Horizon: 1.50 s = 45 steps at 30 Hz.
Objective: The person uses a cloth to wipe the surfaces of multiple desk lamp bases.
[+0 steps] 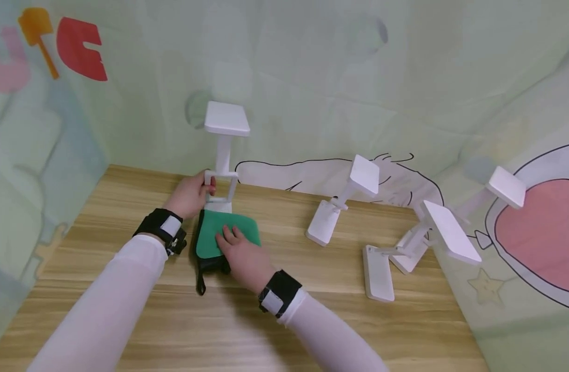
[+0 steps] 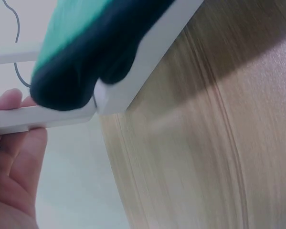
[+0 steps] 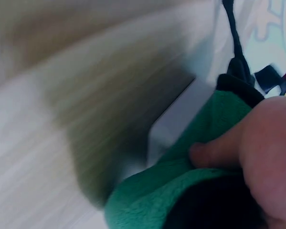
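A white folding stand (image 1: 227,119) rises at the back left, its square plate on top. My left hand (image 1: 188,195) grips the stand's hinged frame; in the left wrist view, fingers and thumb (image 2: 27,162) close round a white bar (image 2: 61,117). A green plush cleaning mitt (image 1: 210,227) with black trim and a hanging loop covers most of the stand's base (image 1: 219,207). My right hand (image 1: 247,261) presses on the mitt with extended fingers. In the right wrist view its thumb lies on the green plush (image 3: 174,164), beside the white base edge (image 3: 176,119).
To the right on the wooden table (image 1: 293,279) stand three more white folding stands: one in the middle (image 1: 323,222), one at the front right (image 1: 379,274) and one behind it (image 1: 407,258). Printed cloth walls (image 1: 303,77) border the table's back and sides.
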Each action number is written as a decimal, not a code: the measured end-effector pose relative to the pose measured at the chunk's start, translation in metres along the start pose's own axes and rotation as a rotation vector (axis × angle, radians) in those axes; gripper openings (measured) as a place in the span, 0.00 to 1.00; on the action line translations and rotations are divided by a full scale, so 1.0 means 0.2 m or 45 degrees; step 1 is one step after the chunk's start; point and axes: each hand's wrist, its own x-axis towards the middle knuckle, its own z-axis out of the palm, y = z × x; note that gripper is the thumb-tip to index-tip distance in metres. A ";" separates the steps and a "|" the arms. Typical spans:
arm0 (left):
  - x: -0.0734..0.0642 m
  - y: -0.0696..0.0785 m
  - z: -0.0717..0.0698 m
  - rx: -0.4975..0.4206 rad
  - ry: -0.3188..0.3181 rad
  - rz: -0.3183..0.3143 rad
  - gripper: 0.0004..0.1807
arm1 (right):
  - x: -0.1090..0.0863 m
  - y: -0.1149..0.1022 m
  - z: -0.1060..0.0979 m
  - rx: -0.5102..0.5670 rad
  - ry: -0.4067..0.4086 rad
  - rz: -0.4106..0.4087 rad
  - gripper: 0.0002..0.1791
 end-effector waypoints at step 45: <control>0.00 -0.02 0.01 0.001 0.003 0.006 0.04 | 0.01 0.08 0.03 0.061 0.041 -0.025 0.40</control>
